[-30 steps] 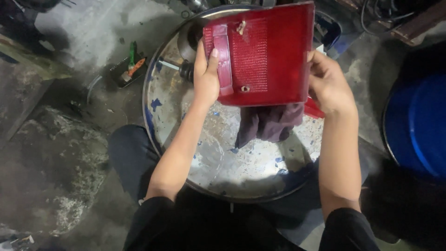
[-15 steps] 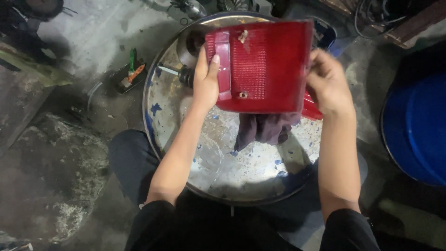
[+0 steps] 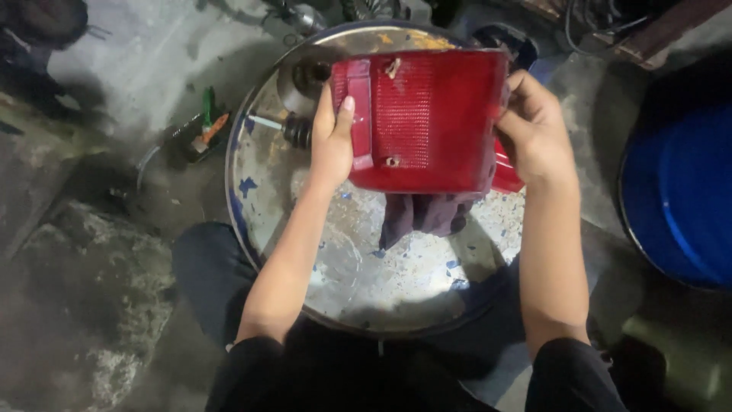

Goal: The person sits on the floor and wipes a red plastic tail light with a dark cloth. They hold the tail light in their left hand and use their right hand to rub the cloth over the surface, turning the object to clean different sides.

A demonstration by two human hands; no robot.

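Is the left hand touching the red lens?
Touching: in the head view the left hand presses flat on the red lens, fingers over its left edge.

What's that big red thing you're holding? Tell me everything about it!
The red lens cover looks like a tail-light lens of shiny, see-through red plastic, roughly rectangular. Its middle has a fine ribbed grid; a smooth raised strip runs down its left side. Two small screw spots show, one at the top and one at the bottom. It is held up flat, facing the camera, over a round metal drum top. The left hand grips its left edge, the right hand its right edge. A dark cloth hangs beneath it.
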